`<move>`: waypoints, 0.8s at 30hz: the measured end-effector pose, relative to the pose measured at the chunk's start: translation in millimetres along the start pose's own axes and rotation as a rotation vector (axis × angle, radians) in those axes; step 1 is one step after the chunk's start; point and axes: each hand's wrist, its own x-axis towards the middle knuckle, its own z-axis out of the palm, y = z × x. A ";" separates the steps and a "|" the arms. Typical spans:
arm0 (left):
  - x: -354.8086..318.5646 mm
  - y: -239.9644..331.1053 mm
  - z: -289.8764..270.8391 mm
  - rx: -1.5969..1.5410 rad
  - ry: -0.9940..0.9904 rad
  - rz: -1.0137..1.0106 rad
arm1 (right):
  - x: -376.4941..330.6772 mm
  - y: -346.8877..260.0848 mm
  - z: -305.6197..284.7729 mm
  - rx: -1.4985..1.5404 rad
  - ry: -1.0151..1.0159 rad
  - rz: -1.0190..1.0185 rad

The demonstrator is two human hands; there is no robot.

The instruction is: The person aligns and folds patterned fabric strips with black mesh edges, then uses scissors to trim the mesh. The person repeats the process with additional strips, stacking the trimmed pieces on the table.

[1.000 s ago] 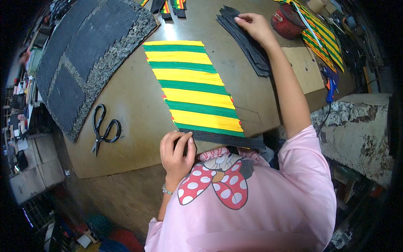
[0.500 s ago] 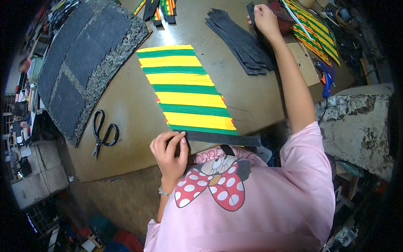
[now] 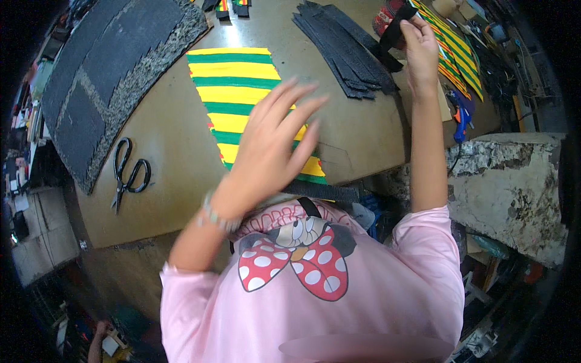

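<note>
Above a row of yellow and green striped strips (image 3: 233, 71) laid edge to edge, my left hand (image 3: 266, 139) hovers with its fingers spread, slightly blurred and holding nothing. A dark mesh-like strip (image 3: 324, 192) lies along the near end of that row, partly covered by my left hand and wrist. At the upper right, my right hand (image 3: 422, 51) pinches a black fabric strip (image 3: 396, 30) that hangs down to the left. Just left of it, a fanned pile of black strips (image 3: 339, 51) rests on the table.
Black-handled scissors (image 3: 128, 175) lie at the table's left. A rough dark board (image 3: 115, 72) covers the far left. On the right are a blue glue gun (image 3: 463, 115), more striped strips (image 3: 457, 45) and a red round container (image 3: 387, 18). A worn pale block (image 3: 508, 193) stands beside the table.
My left hand has left the near dark strip and moved up and right over the striped row, fingers opening. My right hand has shifted right and lifted a black strip off the pile.
</note>
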 end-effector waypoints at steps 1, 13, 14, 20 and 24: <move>28.4 -12.1 17.5 0.018 0.018 0.109 | -1.8 -0.2 6.2 -0.049 -0.013 0.018; 133.6 -86.3 129.0 0.567 -0.327 0.150 | -73.5 -122.2 -45.9 -0.286 0.270 -0.122; 136.8 -87.1 132.0 0.527 -0.334 0.127 | -87.0 -142.5 -54.3 -0.288 0.354 -0.248; 121.9 -85.2 58.9 -0.335 0.245 0.135 | -164.1 -173.7 -21.0 -0.524 -0.152 0.053; 17.3 -80.2 -59.3 -0.417 -0.062 -0.297 | -175.5 -148.7 45.4 -0.696 -0.725 0.422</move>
